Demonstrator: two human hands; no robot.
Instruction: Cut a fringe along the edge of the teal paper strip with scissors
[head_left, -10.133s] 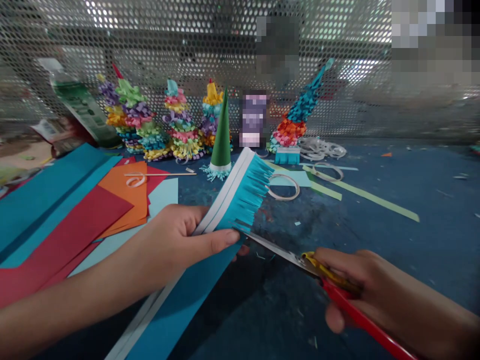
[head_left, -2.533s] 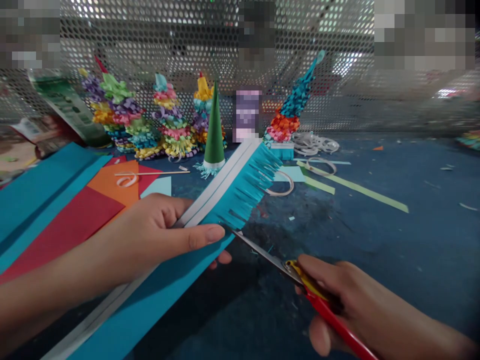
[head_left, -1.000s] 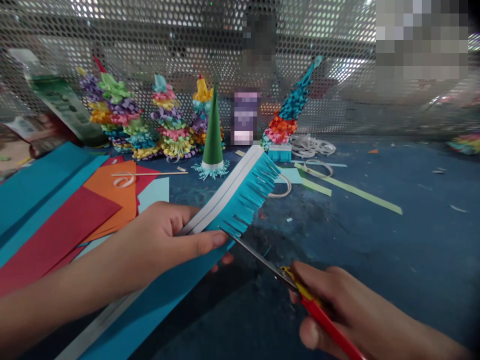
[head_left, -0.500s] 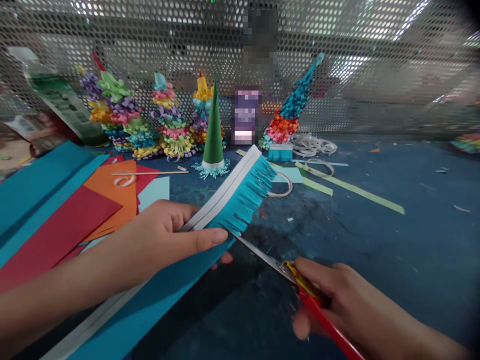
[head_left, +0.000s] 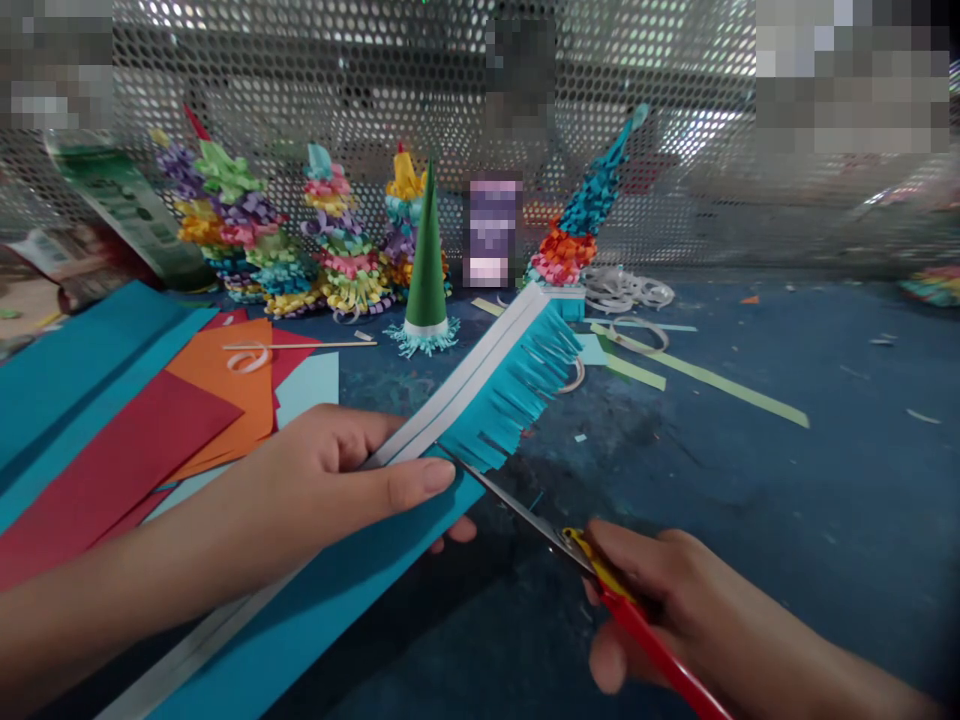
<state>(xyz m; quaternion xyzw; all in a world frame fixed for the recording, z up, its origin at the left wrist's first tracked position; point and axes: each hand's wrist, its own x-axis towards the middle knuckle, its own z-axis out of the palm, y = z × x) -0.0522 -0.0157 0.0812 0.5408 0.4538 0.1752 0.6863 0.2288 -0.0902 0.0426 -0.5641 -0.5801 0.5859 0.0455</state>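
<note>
Many cuts fringe the teal paper strip [head_left: 487,420] pinched by the left hand [head_left: 322,470], right hand [head_left: 675,610] gripping scissors [head_left: 525,512]

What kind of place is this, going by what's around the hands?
Probably a paper-craft workspace: stacked coloured paper sheets, tiered fringed paper cones, and red-handled scissors snipping teal paper, on a scrap-strewn blue work table.

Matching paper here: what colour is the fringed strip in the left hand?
The fringed strip is turquoise with a white band; the head view shows it best.
</note>
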